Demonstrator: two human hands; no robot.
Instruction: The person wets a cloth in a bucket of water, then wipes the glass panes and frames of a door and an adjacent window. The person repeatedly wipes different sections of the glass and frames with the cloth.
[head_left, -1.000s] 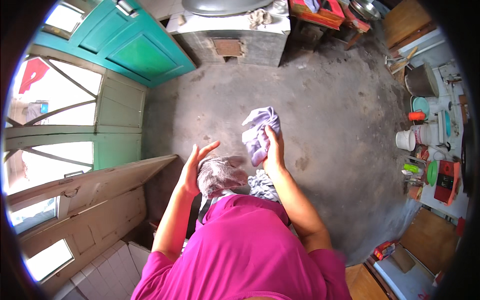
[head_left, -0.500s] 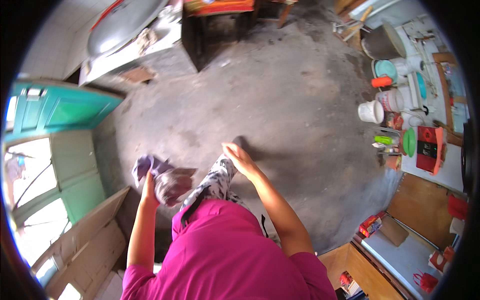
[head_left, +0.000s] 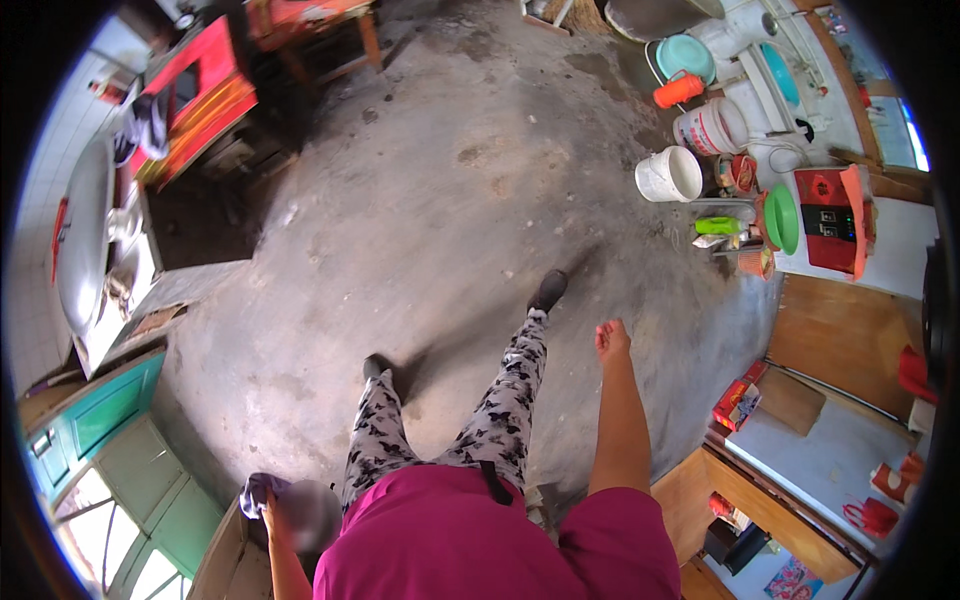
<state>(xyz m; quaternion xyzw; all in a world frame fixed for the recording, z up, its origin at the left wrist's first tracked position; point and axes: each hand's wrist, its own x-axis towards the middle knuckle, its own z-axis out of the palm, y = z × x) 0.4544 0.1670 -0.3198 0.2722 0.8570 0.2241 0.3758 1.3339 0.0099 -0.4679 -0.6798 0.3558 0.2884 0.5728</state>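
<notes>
Low on the left, my left hand is closed round a crumpled purple-grey cloth. A blurred greyish, rounded bundle is beside that hand; whether it is part of the same cloth I cannot tell. My right hand hangs over the floor at the end of an outstretched arm. Its fingers are curled in, and nothing shows in them. Below, my legs in patterned trousers are apart in a stride, with dark shoes on the concrete floor.
Along the right wall stand a white bucket, a lidded pail, an orange-red container and a green basin. A wooden cabinet is at lower right. Red-topped furniture and a green door are on the left.
The view has turned and moved forward through the room. My left hand has dropped lower with the cloth. My right hand has swung outward to the right, its fingers now curled.
</notes>
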